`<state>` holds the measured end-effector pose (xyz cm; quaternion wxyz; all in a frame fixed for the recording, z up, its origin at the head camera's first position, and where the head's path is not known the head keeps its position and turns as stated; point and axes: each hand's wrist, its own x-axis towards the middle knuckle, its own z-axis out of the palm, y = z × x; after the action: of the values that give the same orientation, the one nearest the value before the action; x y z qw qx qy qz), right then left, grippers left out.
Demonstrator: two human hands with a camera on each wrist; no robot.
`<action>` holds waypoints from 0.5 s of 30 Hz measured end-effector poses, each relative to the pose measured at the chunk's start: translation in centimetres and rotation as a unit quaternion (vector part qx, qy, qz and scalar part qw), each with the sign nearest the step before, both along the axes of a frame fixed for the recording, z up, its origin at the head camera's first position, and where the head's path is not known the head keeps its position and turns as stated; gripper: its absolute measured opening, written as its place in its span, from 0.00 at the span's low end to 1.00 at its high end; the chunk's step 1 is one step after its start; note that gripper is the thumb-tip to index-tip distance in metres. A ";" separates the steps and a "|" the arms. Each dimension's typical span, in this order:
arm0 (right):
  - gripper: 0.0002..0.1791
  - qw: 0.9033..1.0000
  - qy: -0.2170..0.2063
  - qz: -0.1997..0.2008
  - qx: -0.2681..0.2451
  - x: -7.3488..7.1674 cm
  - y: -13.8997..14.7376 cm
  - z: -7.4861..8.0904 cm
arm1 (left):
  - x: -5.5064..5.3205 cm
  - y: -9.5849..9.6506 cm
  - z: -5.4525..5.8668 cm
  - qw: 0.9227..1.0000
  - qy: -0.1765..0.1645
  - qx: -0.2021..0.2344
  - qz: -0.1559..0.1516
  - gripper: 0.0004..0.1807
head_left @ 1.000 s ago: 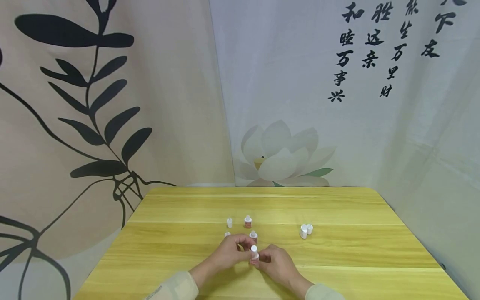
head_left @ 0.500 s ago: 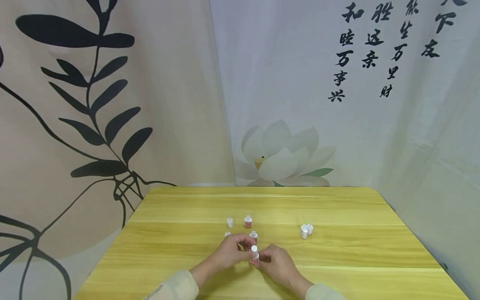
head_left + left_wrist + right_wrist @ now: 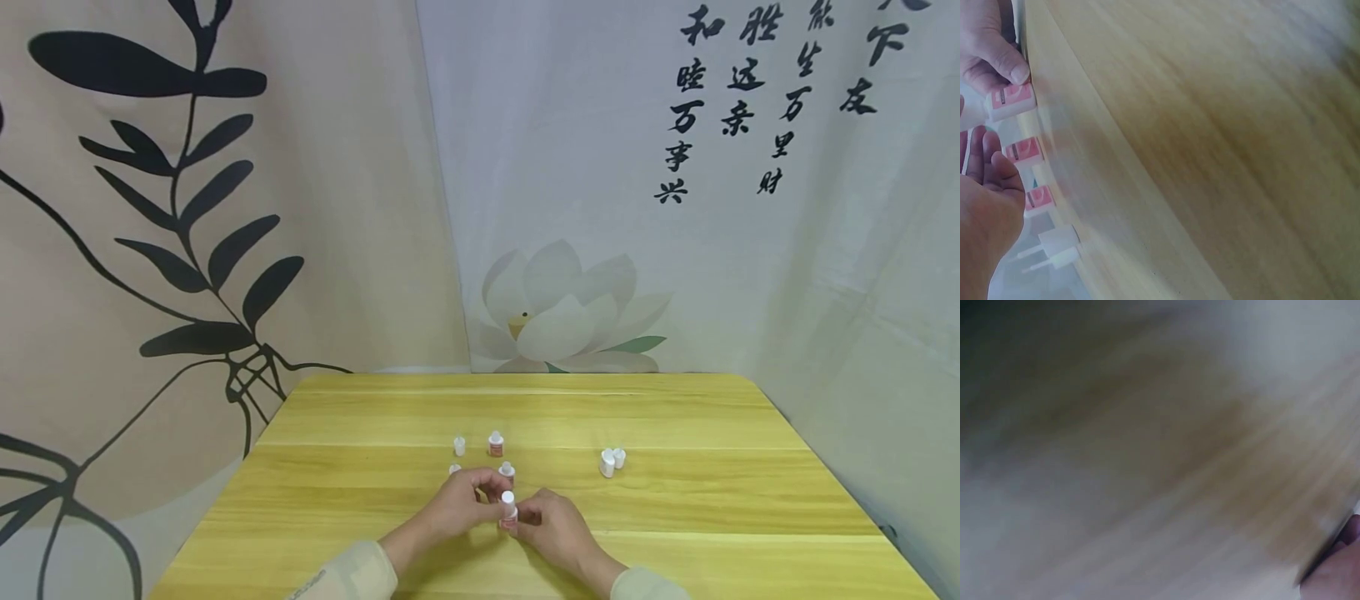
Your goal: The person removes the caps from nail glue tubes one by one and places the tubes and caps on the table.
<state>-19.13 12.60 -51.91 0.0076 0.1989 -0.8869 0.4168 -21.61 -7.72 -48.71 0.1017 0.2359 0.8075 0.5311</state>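
In the head view a small white bottle (image 3: 509, 522) with a red label stands upright between the two hands. My left hand (image 3: 468, 497) pinches its white cap (image 3: 508, 497) from the left, thumb and index finger at the top part. My right hand (image 3: 553, 525) grips the bottle's body low down from the right. The left wrist view shows the right thumb (image 3: 1009, 61) by the label and the left fingers curled beside the cap. Only a bit of the right hand shows in the blurred right wrist view.
Two similar red-labelled bottles, one near (image 3: 507, 472) and one farther (image 3: 496, 444), stand behind the hands. Small white caps (image 3: 460, 446) stand to their left. Two white pieces (image 3: 608, 463) stand together on the right, showing thin stems in the left wrist view. Fabric hangs behind the wooden table (image 3: 697, 517).
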 end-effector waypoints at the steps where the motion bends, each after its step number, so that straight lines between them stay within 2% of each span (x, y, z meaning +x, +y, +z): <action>1: 0.11 1.000 -0.001 0.000 0.000 0.0 0.0 0.0 | 0.0 0.0 0.0 1.000 0.000 -0.001 -0.003 0.12; 7: 0.11 1.000 -0.001 -0.003 0.003 -0.1 -0.1 -0.2 | 0.0 0.0 0.0 1.000 0.005 -0.003 -0.007 0.10; 15: 0.10 1.000 0.009 0.000 0.002 -0.1 -0.1 -0.2 | -0.1 0.1 0.4 1.000 0.007 -0.001 0.019 0.07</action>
<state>-19.21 12.54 -52.06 0.0149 0.2025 -0.8876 0.4134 -21.66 -7.61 -48.31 0.0858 0.2239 0.8131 0.5304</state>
